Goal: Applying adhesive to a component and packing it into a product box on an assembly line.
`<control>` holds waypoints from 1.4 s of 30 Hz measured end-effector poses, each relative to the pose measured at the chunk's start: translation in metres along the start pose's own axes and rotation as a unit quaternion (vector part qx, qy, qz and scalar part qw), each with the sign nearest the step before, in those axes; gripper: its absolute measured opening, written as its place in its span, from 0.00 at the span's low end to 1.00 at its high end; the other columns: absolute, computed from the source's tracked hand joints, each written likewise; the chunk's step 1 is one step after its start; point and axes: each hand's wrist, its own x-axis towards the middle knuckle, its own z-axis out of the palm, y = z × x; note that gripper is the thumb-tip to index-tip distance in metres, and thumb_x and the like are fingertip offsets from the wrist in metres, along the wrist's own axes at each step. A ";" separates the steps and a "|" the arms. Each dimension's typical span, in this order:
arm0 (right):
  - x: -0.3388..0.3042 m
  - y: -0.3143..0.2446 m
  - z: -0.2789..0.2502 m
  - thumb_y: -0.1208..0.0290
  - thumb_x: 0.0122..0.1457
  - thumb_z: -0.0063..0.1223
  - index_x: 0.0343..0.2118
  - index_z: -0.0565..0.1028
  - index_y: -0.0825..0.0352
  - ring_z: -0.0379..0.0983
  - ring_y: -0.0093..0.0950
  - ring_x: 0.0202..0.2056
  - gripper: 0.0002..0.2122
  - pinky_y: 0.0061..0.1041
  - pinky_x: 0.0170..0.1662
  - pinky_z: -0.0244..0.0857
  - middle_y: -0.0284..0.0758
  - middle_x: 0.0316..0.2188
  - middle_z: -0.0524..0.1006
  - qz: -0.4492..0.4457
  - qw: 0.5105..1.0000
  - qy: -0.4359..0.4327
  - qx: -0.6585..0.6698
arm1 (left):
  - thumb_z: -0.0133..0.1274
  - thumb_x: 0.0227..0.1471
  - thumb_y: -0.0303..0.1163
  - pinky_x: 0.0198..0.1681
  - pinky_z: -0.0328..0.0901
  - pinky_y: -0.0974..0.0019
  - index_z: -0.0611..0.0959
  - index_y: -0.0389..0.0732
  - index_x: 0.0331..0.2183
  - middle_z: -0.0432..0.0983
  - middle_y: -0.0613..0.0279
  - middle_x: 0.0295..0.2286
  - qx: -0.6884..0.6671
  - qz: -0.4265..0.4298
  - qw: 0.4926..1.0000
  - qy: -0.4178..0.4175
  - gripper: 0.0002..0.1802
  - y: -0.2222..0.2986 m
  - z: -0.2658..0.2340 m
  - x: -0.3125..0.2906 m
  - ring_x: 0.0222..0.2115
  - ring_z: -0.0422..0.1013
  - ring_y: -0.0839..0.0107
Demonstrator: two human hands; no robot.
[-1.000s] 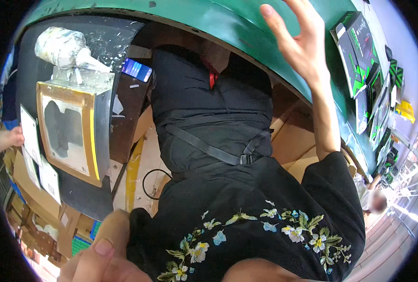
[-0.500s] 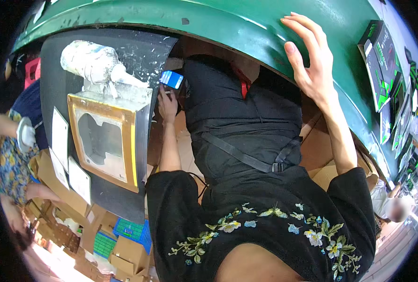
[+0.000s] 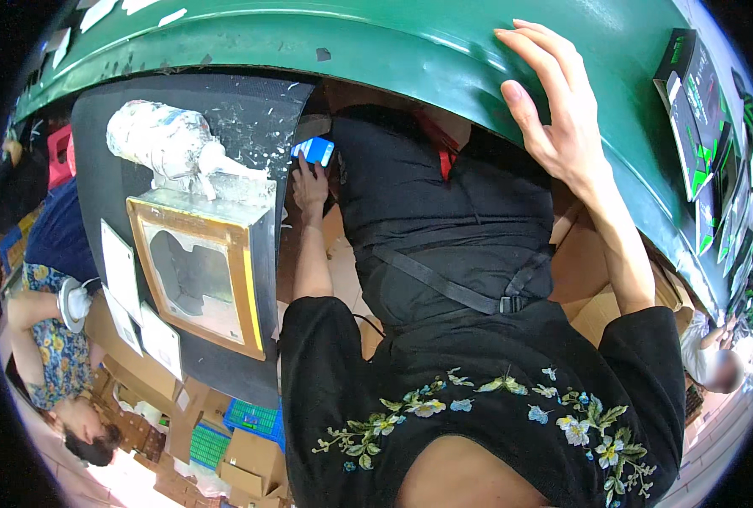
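My left hand (image 3: 310,184) reaches down between the black mat and my lap. Its fingers are stretched out, and the fingertips touch the lower edge of a phone (image 3: 314,151) with a lit blue and white screen. What supports the phone is hidden. My right hand (image 3: 562,118) is over the edge of the green table (image 3: 444,42), fingers apart and slightly bent, holding nothing. Left of my lap, a white-smeared squeeze bottle (image 3: 160,135) lies on its side on the black mat (image 3: 97,110), next to a yellow-edged frame (image 3: 245,279) with a cut-out opening.
White cards (image 3: 120,262) lie along the mat's left side. Black and green printed boxes (image 3: 689,110) stand at the table's right. A person in a flowered top (image 3: 55,356) is at the left. Cardboard boxes (image 3: 249,457) and blue and green crates (image 3: 253,419) sit behind.
My left fingers have moved up onto the phone, and the phone has shifted slightly right. My right hand has barely moved. The person at the left has come further into view.
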 end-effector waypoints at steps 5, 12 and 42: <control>0.000 0.002 0.003 0.69 0.59 0.55 0.54 0.72 0.66 0.66 0.42 0.55 0.20 0.37 0.58 0.59 0.44 0.52 0.71 0.000 1.000 0.007 0.005 | 0.35 0.62 0.57 0.51 0.63 0.42 0.52 0.60 0.66 0.66 0.45 0.51 0.012 -0.003 1.000 0.000 0.35 -0.002 0.005 0.002 0.49 0.67 0.39; -0.001 0.004 0.002 0.69 0.58 0.58 0.54 0.71 0.64 0.66 0.42 0.54 0.21 0.37 0.58 0.59 0.44 0.51 0.70 0.001 1.000 0.009 0.015 | 0.35 0.62 0.57 0.51 0.63 0.42 0.51 0.58 0.67 0.66 0.41 0.51 0.005 -0.007 1.000 0.001 0.36 -0.004 0.003 0.004 0.48 0.68 0.38; 0.009 -0.329 -0.114 0.64 0.59 0.54 0.37 0.79 0.67 0.76 0.42 0.36 0.12 0.37 0.38 0.69 0.44 0.33 0.79 -0.314 0.091 -0.437 0.838 | 0.48 0.62 0.32 0.48 0.67 0.64 0.74 0.35 0.54 0.75 0.53 0.47 -0.341 0.287 0.882 -0.156 0.20 0.022 -0.320 -0.339 0.44 0.74 0.65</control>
